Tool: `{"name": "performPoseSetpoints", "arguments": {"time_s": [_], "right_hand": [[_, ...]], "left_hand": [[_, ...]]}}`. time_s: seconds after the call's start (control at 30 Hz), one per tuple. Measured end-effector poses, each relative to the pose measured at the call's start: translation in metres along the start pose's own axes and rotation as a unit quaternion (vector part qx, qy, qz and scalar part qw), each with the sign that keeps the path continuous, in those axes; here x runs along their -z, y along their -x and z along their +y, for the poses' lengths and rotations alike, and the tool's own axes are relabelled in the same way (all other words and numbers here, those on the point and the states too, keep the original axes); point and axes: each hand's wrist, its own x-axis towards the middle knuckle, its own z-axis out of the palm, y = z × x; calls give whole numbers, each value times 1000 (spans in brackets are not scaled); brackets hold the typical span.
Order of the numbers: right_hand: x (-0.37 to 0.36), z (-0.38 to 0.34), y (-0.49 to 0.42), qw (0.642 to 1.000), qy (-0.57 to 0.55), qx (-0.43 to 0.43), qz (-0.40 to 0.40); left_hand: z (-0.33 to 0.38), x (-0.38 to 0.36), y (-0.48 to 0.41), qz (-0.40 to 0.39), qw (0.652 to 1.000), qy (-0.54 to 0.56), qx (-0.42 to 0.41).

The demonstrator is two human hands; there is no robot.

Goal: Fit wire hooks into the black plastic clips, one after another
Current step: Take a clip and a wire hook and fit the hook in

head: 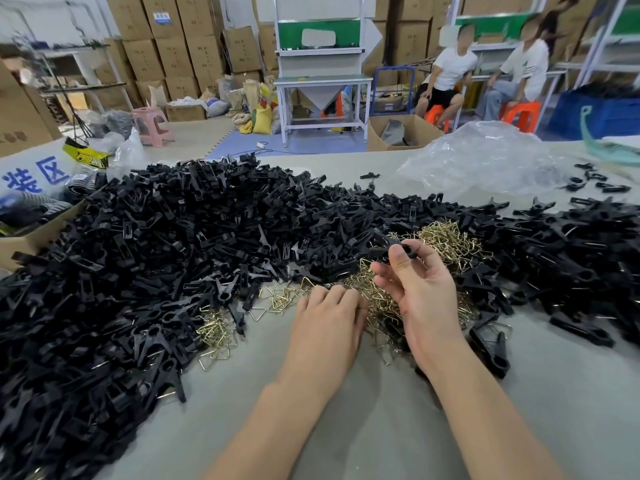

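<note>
Black clip point(382, 251), long axis left-right, pinched in right hand's point(420, 292) fingers point(399, 263); left hand's point(323, 322) fingers point(334, 295) curled among wire hooks point(446, 241), grip unclear.

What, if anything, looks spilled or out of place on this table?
Nothing looks damaged. Brass wire hooks are loose and mixed into the black clip pile; a few stray clips lie apart beside the clear plastic bag.

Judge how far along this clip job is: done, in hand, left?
Done: the right pile seems fitted, wire showing in some clips. In hand: the right hand pinches one black clip; the left hand touches the wire hooks. Left: the big left heap of clips.
</note>
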Motion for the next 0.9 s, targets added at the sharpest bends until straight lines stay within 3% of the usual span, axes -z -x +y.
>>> {"name": "performPoseSetpoints", "arguments": {"time_s": [0.27, 0.63, 0.77, 0.9], "right_hand": [[-2, -1, 1, 1000, 10, -4, 11], [-1, 1, 1, 999, 37, 2, 8], [-1, 2, 1, 999, 51, 4, 0], [-2, 1, 2, 998, 68, 0, -2]], "left_hand": [[-10, 2, 5, -46, 999, 11, 4], [-24, 12, 17, -20, 985, 171, 35], [-26, 21, 13, 47, 969, 236, 49], [-29, 29, 12, 138, 985, 92, -38]]}}
